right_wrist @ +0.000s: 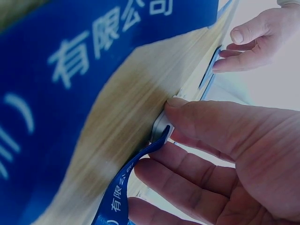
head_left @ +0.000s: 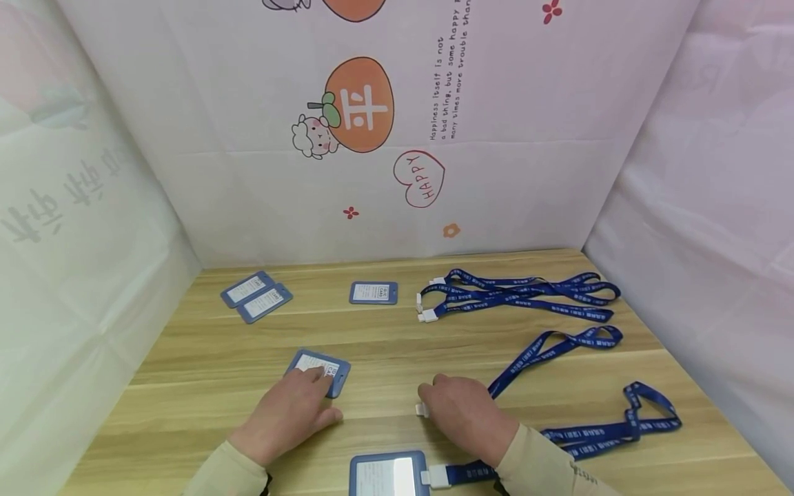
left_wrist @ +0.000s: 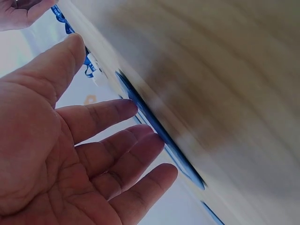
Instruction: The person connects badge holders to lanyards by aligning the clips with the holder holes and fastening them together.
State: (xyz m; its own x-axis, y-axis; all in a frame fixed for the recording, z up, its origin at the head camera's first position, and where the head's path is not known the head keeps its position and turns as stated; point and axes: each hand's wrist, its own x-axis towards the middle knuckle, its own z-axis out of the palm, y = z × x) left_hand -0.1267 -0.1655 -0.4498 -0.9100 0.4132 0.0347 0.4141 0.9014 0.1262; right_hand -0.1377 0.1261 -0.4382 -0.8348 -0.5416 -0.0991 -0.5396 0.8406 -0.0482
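A blue card holder (head_left: 322, 370) lies flat on the table, and the fingertips of my left hand (head_left: 287, 412) rest on its face. In the left wrist view the left fingers (left_wrist: 150, 145) are spread and nearly straight, with the thumb apart from the holder. My right hand (head_left: 465, 415) pinches the white clip (right_wrist: 161, 126) of a blue lanyard (head_left: 527, 355) between thumb and fingers, just over the tabletop. The strap runs away from that hand to the far right. Below the hands lies another card holder (head_left: 384, 475), joined by its white clip (head_left: 438, 476) to a second lanyard (head_left: 595, 435).
Two overlapping card holders (head_left: 256, 296) lie at the back left, and one more card holder (head_left: 373, 293) at the back middle. A bundle of blue lanyards (head_left: 521, 296) with white clips lies at the back right. Printed cloth walls (head_left: 267, 200) enclose the wooden table (head_left: 205, 386).
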